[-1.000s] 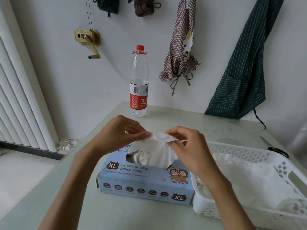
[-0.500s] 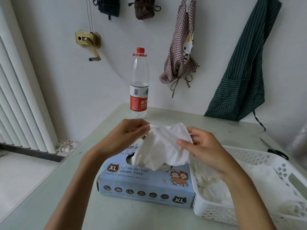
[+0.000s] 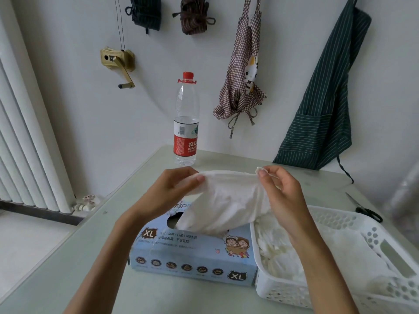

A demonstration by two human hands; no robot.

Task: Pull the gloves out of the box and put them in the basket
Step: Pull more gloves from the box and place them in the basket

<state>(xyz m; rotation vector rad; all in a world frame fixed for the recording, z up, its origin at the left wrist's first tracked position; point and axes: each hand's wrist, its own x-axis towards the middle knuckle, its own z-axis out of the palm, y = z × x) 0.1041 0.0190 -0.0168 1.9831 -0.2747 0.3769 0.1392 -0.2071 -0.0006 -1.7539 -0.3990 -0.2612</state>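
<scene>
glove in hand: white glove (image 3: 229, 200) stretched betw both hands, top edge taut from one pinch to the other. Bottom end hangs down into the slot of the box (image 3: 192, 252), so imo not fully out yet.

left hand: left hand (image 3: 172, 191) pinches the glove's left corner, thumb + fingertips curled onto it, just above the box opening.

right hand: right hand (image 3: 278, 191) pinches the other corner up top, a bit of cuff poking out past the thumb. Other fingers loosely curled, hanging over the near-left end of the basket.

box: blue XL carton, sits right under the fingers, touching the basket's left wall. Can't tell how many are left inside, slot is mostly blocked by the glove.

basket: white basket (image 3: 340, 220) below/right of the right hand, already has a pile of gloves (image 3: 278, 252) in it. So a good few are done.

left to do: free this one, drop it in, then prob more pulls.

bg stuff: water bottle (image 3: 186, 123) beyond the fingers on the table (image 3: 74, 264), scissors (image 3: 365, 207) far right past the basket.
</scene>
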